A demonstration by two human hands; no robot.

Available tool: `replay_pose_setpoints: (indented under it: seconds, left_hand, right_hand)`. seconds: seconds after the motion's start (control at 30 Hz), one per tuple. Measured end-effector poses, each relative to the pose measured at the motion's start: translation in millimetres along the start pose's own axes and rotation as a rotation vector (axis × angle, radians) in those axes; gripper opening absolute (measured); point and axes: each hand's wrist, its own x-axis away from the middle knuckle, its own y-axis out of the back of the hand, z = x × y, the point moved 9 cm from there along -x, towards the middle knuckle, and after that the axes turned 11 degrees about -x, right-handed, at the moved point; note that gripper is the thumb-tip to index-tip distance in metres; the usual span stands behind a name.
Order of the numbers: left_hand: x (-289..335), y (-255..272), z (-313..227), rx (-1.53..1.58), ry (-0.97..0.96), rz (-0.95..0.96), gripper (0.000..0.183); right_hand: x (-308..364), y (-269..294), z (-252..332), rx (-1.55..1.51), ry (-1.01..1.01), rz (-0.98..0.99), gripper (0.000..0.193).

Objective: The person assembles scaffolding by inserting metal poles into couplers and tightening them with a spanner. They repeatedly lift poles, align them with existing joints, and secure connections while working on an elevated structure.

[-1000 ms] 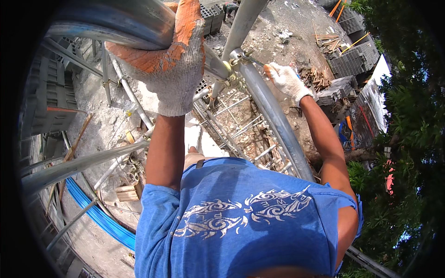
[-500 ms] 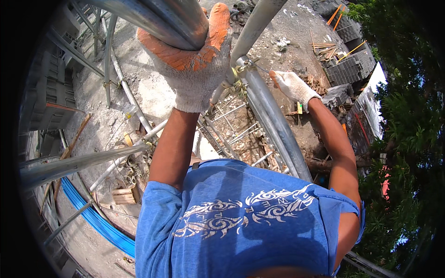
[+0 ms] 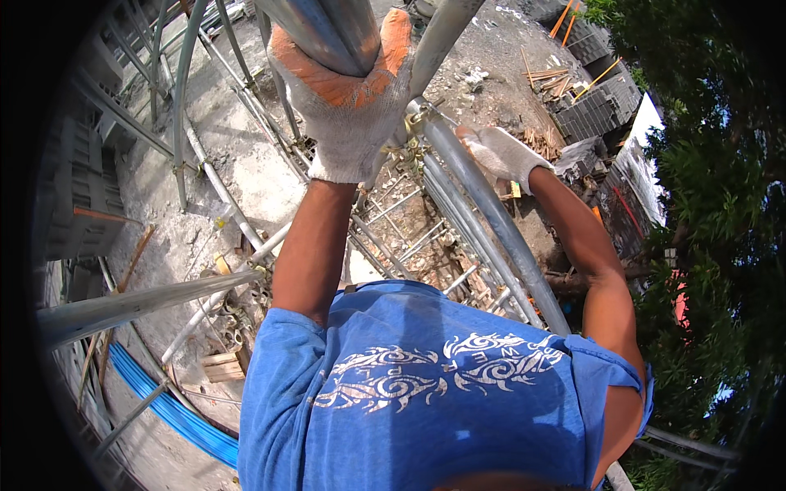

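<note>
My left hand (image 3: 348,106), in a white knit glove with an orange coated palm, is wrapped round the upright metal scaffold pipes (image 3: 332,33) at the top. Below and right of it, a scaffold clamp (image 3: 419,112) joins the pipes, with a thin metal piece sticking out to the right. A long grey pipe (image 3: 491,217) slopes from this clamp down to the right. My right hand (image 3: 503,157), also gloved, is beside that pipe just below the clamp. Its fingers are bent together, their tips close to the pipe; what they hold, if anything, cannot be made out.
Another pipe (image 3: 147,304) crosses at the left. Far below lie blue tubes (image 3: 168,405), a wooden crate (image 3: 223,367) and rubble. Grey blocks (image 3: 602,106) and timber (image 3: 550,84) stand at the upper right. Tree leaves (image 3: 712,270) fill the right side.
My right hand has moved in against the sloping pipe, nearer the clamp's underside. My left hand keeps its grip on the upright pipes. The whole view has shifted slightly.
</note>
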Motion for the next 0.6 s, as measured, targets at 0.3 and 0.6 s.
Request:
replay_pose_setpoints:
  seconds: [0.3,0.6]
  left_hand:
    - [16.7,-4.2,3.2,-0.128,-0.05,0.265,0.093]
    - [19.6,2.6,-9.7,-0.02,-0.047,0.145,0.068]
  right_hand:
    - [0.2,-11.5,-22.2,-0.266,0.02,0.05,0.051]
    - [-11.8,-32.4,-57.9,-0.966,0.202,0.379,0.036]
